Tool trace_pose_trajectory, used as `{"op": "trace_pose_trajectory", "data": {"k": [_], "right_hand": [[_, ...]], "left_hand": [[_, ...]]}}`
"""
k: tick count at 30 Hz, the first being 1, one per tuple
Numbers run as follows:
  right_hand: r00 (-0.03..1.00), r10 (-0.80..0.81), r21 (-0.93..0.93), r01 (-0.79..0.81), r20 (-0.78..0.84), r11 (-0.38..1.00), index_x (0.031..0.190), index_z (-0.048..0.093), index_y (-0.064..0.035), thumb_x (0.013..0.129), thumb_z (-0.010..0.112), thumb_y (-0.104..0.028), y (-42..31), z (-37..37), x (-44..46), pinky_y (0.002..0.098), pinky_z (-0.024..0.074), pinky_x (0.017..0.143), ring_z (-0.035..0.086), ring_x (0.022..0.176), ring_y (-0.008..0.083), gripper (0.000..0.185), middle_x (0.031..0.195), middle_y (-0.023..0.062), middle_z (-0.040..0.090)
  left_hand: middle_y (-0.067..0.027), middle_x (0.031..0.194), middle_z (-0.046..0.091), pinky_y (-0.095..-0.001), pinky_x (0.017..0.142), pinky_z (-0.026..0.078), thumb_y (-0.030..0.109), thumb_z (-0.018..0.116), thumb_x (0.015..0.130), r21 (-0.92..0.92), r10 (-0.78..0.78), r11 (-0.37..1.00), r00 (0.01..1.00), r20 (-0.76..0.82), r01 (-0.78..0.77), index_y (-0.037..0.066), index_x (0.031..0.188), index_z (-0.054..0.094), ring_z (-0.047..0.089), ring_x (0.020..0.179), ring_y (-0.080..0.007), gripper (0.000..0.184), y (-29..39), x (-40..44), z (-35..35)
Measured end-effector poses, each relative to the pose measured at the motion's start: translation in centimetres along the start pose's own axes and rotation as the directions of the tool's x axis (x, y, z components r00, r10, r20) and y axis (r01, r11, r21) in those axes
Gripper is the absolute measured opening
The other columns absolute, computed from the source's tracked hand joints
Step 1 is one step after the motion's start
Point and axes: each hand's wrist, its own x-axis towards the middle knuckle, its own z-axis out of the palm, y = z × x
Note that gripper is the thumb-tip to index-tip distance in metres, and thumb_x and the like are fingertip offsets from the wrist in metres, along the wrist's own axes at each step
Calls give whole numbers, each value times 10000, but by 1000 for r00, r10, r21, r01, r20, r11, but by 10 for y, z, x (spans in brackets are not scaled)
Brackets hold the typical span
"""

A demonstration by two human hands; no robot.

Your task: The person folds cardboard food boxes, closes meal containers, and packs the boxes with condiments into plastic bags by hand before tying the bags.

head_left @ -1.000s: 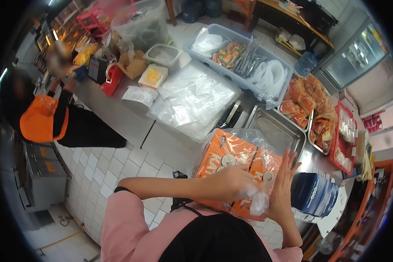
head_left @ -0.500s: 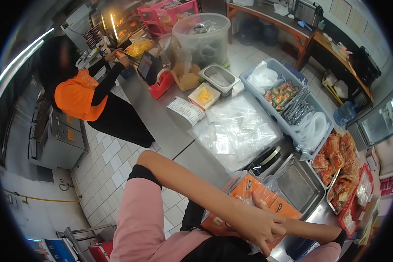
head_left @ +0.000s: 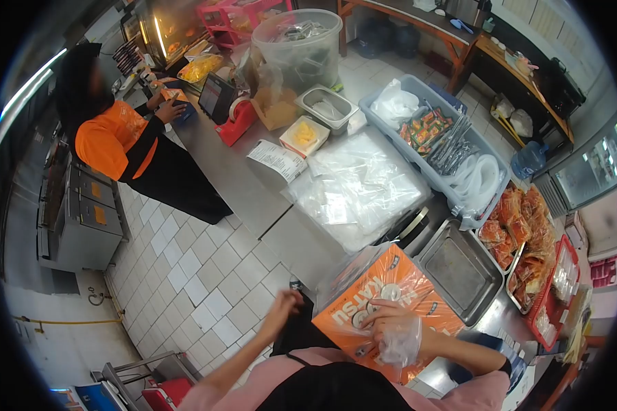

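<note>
An orange box (head_left: 360,312) with black and white print, wrapped in a clear plastic bag, stands tilted close to my body at the counter's front edge. My right hand (head_left: 389,322) lies against its printed side, with a bunched part of the plastic bag (head_left: 399,346) gathered under the fingers and palm. Off to the left of the box, apart from it, my left hand (head_left: 283,312) hangs over the floor with curled fingers. Whether anything small is in those fingers is hidden.
On the counter (head_left: 291,250) lie a stack of clear plastic bags (head_left: 363,185), a printed receipt (head_left: 276,159) and a metal tray (head_left: 459,270). A blue bin (head_left: 452,198) holds sachets and cutlery. Wrapped food (head_left: 521,226) is at right. A co-worker (head_left: 110,137) in orange stands at left.
My forearms were crossed over the box; my left hand has come off it and moved left. More of the box's printed side shows. The co-worker now holds a small orange box.
</note>
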Motion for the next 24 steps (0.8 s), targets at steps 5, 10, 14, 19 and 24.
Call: {"op": "trace_pose_trajectory", "data": {"k": [5,10,14,19,24], "right_hand": [[991,109,-89,-101,83,991,720,509,-94,638,712,-249,-12,13,21,427,369,863,494,931,283,269,917,36,558],[999,10,-225,0,43,974,766,568,-61,601,653,-108,-50,43,51,370,396,763,458,855,298,192,859,100,503],[975,-123,-507,203,187,838,809,565,8,583,657,-123,-97,62,85,408,399,814,474,939,318,277,912,166,499],[943,-240,-813,-51,-230,580,942,593,8,726,619,-157,-178,44,143,392,424,685,527,781,328,273,844,178,555],[928,-219,-932,-237,-300,274,775,558,53,761,545,-94,-190,-3,158,417,354,524,462,526,345,149,615,220,498]], "left_hand": [[-106,1446,160,-410,1073,158,574,279,887,-330,38,936,901,431,119,79,1392,162,117,1347,-225,717,-9,-24,33],[-91,1477,80,-418,1094,77,611,151,878,-135,187,981,870,457,-140,75,1411,103,66,1358,-236,758,9,4,-7],[-89,1477,86,-418,1093,72,606,136,882,-226,397,918,762,511,-327,62,1406,137,35,1362,-231,755,52,22,-41],[-119,1342,337,-421,1016,266,577,252,889,-733,477,641,631,612,226,60,1349,280,343,1217,-245,692,38,44,-47],[-120,1242,415,-414,956,317,541,272,900,-587,377,523,450,809,618,68,1305,339,418,1111,-242,627,-39,29,16]]}}
